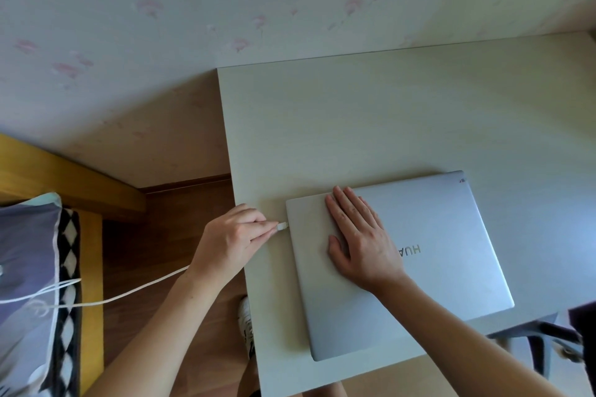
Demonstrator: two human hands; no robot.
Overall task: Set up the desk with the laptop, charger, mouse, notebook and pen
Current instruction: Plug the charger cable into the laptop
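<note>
At the lower centre of the frame, on a pale desk (387, 113), a closed silver Huawei laptop (419, 267) lies flat near the front edge while I watch the charger being brought to it. The left hand (232, 235) has its fingertips pinched together on the white charger plug (282, 226), whose tip sits just beside the laptop's left edge, apparently at the port but, as far as I can tell, not yet seated. The white charger cable (129, 292) trails from that hand toward the lower left, across a patterned pillow (25, 267) on a yellow wooden frame (80, 177). The right hand (361, 242) lies palm down on the lid, fingers straight and slightly spread, gripping nothing, bracing the machine. I judge the step in hand to be plugging in the charger, early in the task: no mouse, notebook or pen shows on the desk. The next move, I think, calls for lining the plug up square with the port and pushing it straight in while the right hand keeps the laptop from sliding
</note>
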